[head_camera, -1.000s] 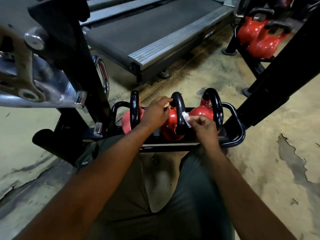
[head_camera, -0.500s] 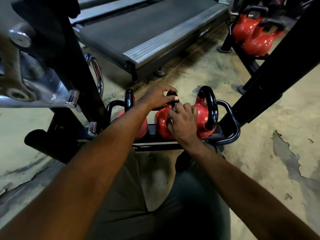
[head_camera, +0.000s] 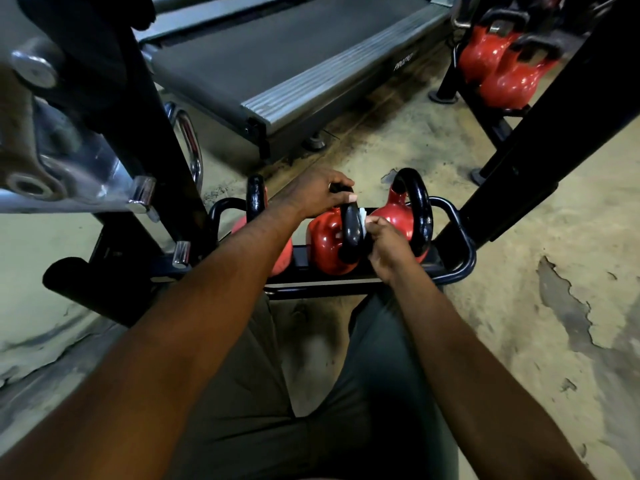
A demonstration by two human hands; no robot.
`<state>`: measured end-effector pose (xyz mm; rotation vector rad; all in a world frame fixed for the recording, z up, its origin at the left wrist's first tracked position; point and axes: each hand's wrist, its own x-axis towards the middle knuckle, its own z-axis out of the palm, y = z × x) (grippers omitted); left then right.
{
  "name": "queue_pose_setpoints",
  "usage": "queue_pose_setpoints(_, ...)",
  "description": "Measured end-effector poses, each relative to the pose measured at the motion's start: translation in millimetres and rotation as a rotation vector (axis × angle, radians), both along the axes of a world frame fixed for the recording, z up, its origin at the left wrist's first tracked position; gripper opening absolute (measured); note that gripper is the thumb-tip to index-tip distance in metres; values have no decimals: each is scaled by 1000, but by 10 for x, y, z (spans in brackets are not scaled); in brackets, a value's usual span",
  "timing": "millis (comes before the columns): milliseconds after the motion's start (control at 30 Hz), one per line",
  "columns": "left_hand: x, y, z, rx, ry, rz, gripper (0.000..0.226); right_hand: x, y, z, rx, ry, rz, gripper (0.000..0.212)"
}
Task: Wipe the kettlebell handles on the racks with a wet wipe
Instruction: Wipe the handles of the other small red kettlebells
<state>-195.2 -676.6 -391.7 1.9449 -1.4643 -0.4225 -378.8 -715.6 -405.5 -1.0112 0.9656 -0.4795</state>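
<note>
Three red kettlebells with black handles sit in a low black rack (head_camera: 465, 247) in front of my knees. My left hand (head_camera: 318, 195) grips the top of the middle kettlebell's handle (head_camera: 351, 230). My right hand (head_camera: 384, 242) pinches a small white wet wipe (head_camera: 363, 216) against the right side of that handle. The right kettlebell (head_camera: 398, 216) stands just behind my right hand. My left forearm hides most of the left kettlebell (head_camera: 256, 199).
A treadmill (head_camera: 277, 57) lies on the floor behind the rack. Black frame posts rise at the left (head_camera: 138, 133) and right (head_camera: 554, 133). More red kettlebells (head_camera: 498, 71) sit on another rack at the upper right. Worn concrete floor lies to the right.
My right hand has slid from over the middle handle down to its right side, and the white wipe shows again. My left hand stays on the handle's top.
</note>
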Motion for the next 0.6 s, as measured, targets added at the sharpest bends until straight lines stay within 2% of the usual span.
queue_pose_setpoints(67,-23,-15,16,5,-21,0,38,-137,59,53,-113,26,18,22)
queue_pose_setpoints(100,-18,-23,29,5,-18,-2,38,-203,111,43,-242,47,10,20)
queue_pose_setpoints(133,0,-32,37,2,-11,-7,38,-267,176,15,-415,68,-2,15)
queue_pose_setpoints(200,47,-48,40,9,11,-10,37,-337,273,-86,-904,158,6,8)
queue_pose_setpoints(267,63,-45,32,18,13,-4,38,-320,294,-180,-1428,340,81,15)
queue_pose_setpoints(300,54,-44,14,24,12,0,38,-293,269,-193,-1626,422,149,16)
queue_pose_setpoints(367,-1,-46,-37,31,6,-10,39,-261,252,-139,-1867,570,322,20)
queue_pose_setpoints(467,-48,-60,-32,38,-1,-23,39,-175,283,79,-2002,825,621,27)
queue_pose_setpoints(600,94,27,10,49,17,6,39,300,615,374,-1790,1283,1124,25)
